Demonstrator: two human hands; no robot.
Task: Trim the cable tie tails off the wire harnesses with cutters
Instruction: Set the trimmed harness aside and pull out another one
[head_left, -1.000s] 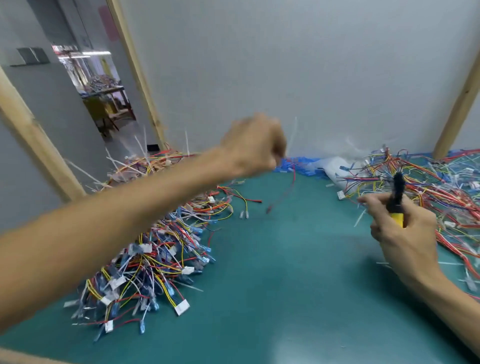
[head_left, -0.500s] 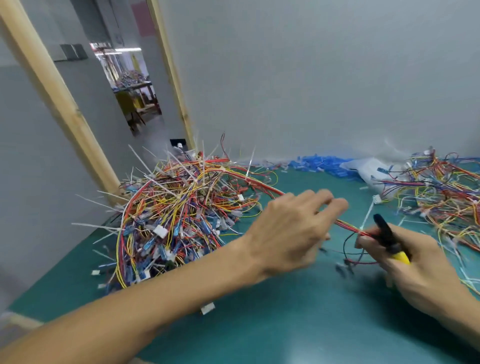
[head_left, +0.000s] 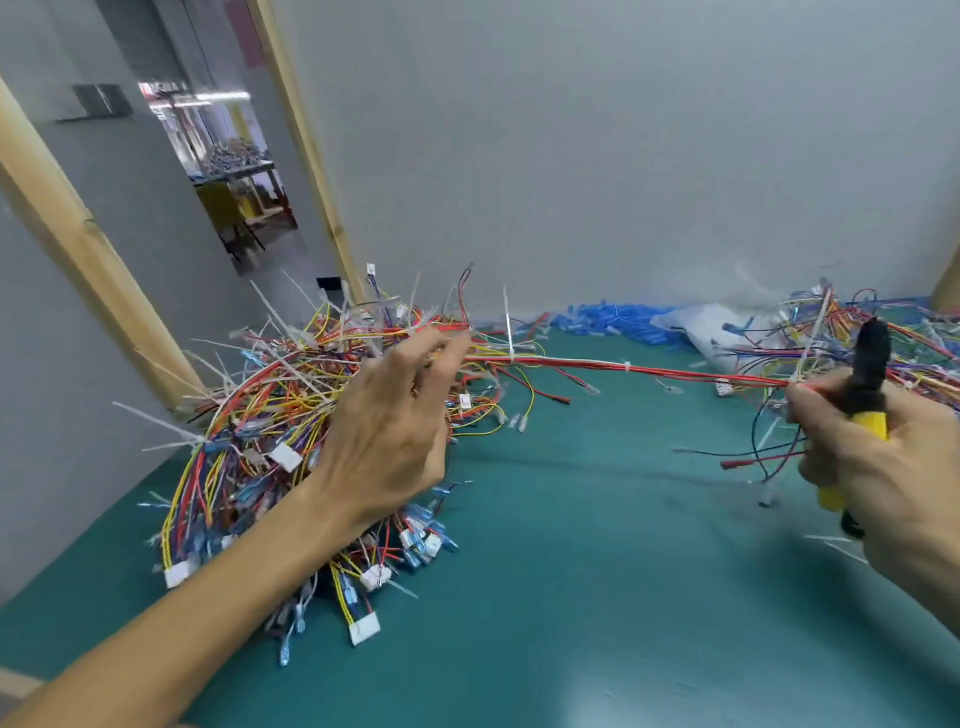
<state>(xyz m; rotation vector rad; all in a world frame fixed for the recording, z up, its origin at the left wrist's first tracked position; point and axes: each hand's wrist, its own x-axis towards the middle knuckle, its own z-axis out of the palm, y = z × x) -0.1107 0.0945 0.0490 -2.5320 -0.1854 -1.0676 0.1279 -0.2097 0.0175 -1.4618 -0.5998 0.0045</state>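
Observation:
A red wire harness stretches across the green mat between my two hands. White cable ties sit on it, and one tie tail stands upright near its left end. My left hand hovers over the left pile of harnesses and pinches the stretched harness at its fingertips. My right hand grips the yellow-handled cutters, black jaws pointing up, and its thumb and forefinger also hold the harness's right end.
A second tangled harness pile lies at the far right. Blue terminal sleeves and a white plastic bag lie along the back wall. Wooden posts frame the left side. Green mat covers the table.
My left hand slid left along the harness to the pile's top. My right hand drew its end to the right, so the harness now runs taut between them.

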